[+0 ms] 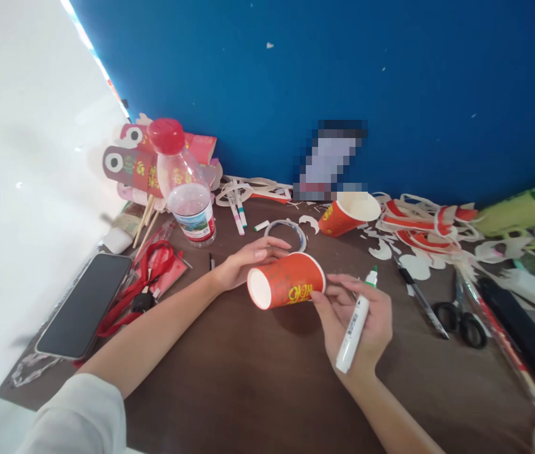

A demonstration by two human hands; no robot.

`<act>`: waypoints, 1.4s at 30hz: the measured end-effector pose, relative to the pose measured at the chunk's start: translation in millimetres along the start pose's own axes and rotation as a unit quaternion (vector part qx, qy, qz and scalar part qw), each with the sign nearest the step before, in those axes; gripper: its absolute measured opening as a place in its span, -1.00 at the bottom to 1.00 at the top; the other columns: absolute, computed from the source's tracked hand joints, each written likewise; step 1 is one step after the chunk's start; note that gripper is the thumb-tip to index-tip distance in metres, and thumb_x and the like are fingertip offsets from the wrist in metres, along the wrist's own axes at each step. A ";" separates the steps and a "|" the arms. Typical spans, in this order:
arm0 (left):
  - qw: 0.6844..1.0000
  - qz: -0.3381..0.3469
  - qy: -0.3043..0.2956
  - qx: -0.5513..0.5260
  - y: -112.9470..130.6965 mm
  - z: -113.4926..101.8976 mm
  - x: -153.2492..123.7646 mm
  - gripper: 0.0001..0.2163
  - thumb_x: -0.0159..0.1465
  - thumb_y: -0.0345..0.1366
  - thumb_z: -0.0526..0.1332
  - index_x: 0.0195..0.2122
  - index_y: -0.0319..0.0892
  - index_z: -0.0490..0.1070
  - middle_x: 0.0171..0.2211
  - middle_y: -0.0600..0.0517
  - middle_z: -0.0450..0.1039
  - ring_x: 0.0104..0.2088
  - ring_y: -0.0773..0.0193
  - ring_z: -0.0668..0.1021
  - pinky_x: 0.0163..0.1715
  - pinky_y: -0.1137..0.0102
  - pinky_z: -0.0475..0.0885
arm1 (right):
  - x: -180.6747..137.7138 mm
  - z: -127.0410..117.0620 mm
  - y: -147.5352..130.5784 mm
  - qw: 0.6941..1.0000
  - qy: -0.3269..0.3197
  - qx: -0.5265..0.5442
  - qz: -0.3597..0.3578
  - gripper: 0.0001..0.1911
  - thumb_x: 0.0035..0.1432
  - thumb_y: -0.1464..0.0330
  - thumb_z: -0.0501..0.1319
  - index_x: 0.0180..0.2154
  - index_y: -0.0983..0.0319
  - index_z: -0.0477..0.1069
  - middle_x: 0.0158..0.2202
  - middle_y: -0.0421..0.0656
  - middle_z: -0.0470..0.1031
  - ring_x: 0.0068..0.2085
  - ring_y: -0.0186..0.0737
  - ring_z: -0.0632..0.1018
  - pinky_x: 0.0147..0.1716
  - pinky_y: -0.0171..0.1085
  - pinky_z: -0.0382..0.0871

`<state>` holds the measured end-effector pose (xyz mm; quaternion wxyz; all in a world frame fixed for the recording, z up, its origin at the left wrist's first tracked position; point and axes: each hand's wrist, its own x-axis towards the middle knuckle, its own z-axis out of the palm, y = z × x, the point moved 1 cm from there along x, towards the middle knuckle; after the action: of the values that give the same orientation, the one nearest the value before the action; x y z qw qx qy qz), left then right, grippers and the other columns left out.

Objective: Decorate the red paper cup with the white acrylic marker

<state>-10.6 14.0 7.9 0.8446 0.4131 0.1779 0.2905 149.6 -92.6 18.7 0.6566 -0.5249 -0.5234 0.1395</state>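
Note:
A red paper cup with yellow lettering lies on its side just above the brown table, its white mouth facing left. My left hand curls over the cup from behind and grips it. My right hand holds a white marker with a green cap, tip pointing up, while its fingertips touch the cup's base end.
A water bottle with a red cap stands at the back left beside red paper-cup figures on sticks. A phone and a red lanyard lie at left. Another red cup, a tape ring, paper scraps, a pen and scissors lie at right.

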 end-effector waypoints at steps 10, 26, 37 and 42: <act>0.998 -0.054 -0.037 0.009 -5.1 2.2 -1.2 -0.38 -0.02 0.01 0.36 0.03 -0.16 0.32 -0.03 -0.15 0.46 -0.09 0.09 0.54 -0.13 0.27 0.44 | 5.5 -3.0 5.7 0.999 0.031 0.005 0.045 -0.68 0.02 0.41 0.35 -0.21 0.26 0.29 -0.22 -0.14 0.42 -0.31 -0.42 0.55 -0.35 -0.41 0.53; 0.981 -0.072 -0.018 0.180 -9.1 12.7 -3.2 -0.34 -0.06 -0.10 0.45 0.04 -0.19 0.27 -0.18 -0.10 0.47 -0.42 0.38 0.52 -0.59 0.57 0.41 | -5.7 -5.1 4.9 0.991 -0.054 -0.105 -0.063 -0.53 0.10 0.32 0.28 0.05 0.26 0.28 0.00 0.01 0.42 0.06 -0.09 0.48 0.08 0.00 0.38; 0.967 -0.099 -0.020 0.236 -7.6 11.8 -6.2 -0.35 0.01 -0.07 0.39 0.08 -0.22 0.25 -0.40 0.03 0.47 -0.62 0.48 0.45 -0.68 0.57 0.38 | -2.6 -12.2 -4.9 0.995 -0.025 0.080 -0.058 -0.76 0.19 0.43 0.15 -0.07 0.19 0.35 -0.45 -0.19 0.47 -0.32 -0.22 0.55 -0.27 -0.19 0.44; 0.957 -0.112 -0.025 0.265 -6.1 13.2 -6.7 -0.33 -0.01 -0.08 0.40 0.09 -0.21 0.25 -0.28 -0.08 0.50 -0.62 0.46 0.48 -0.70 0.57 0.39 | 3.6 -11.8 -12.4 0.988 -0.097 0.111 -0.053 -0.84 0.07 0.56 0.21 -0.29 0.23 0.36 -0.47 -0.19 0.46 -0.39 -0.27 0.52 -0.34 -0.22 0.45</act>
<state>-6.4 -1.2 11.2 0.7359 0.6070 0.2723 0.1256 156.4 -101.5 32.1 0.6634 -0.4043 -0.5929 0.2119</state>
